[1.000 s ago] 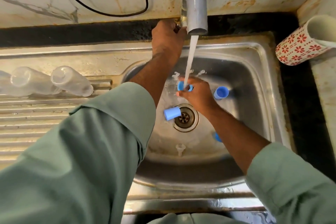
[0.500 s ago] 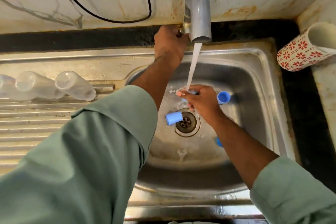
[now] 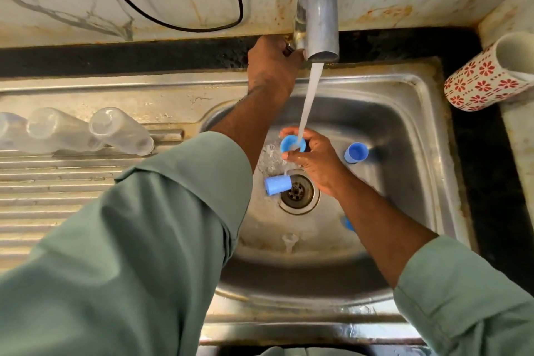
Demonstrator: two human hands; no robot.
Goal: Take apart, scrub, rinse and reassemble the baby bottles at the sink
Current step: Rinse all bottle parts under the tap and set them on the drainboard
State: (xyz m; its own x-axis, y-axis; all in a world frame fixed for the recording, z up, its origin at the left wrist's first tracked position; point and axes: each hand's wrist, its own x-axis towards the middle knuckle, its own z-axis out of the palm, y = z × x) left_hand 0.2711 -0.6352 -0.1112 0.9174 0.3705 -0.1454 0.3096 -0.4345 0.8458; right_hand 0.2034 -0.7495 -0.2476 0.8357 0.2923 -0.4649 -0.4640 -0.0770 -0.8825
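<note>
Since half a second ago the blue collar ring [image 3: 292, 144] is turned open-side up, so the stream of water [image 3: 308, 101] is now running straight through its hole. The right hand [image 3: 313, 159] is pinching the ring by its rim, thumb on the near side, fingertips curling over the far side (ring sitting above the drain [image 3: 297, 194]). The left hand [image 3: 271, 66] is gripping the tap handle, fingers wrapped around it.

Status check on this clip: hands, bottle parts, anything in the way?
Left hand gripping tap handle. Right hand holding blue ring under running water. Two blue caps loose in sink, clear bottles on drainboard. Nothing in the way.
</note>
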